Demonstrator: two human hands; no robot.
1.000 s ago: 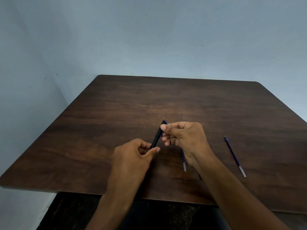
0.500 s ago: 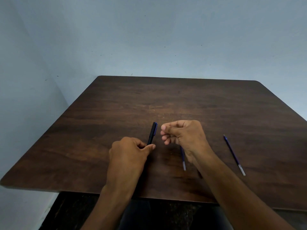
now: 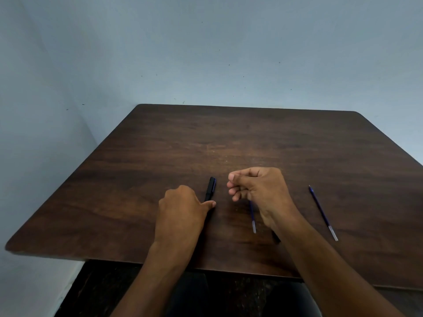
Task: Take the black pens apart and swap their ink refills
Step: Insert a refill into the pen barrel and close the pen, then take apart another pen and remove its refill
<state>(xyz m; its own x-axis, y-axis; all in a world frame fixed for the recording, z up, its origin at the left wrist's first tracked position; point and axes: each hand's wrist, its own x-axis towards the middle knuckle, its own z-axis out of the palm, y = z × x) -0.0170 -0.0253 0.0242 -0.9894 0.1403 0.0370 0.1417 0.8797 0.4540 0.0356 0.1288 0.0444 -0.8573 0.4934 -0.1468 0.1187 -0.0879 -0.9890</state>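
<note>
Black pen [image 3: 210, 189] lengthwise, pointing away

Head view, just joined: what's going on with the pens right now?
A person is working at a dark wooden table. The left hand holds a black pen low against the tabletop. The right hand hovers beside it with fingers curled; a blue refill shows beneath it. Another refill lies apart to the right.

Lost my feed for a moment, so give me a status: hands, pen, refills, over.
Left hand grips black pen, low on table. Right hand curled, holds one refill. Second refill lies apart, right. Nothing in the way.
</note>
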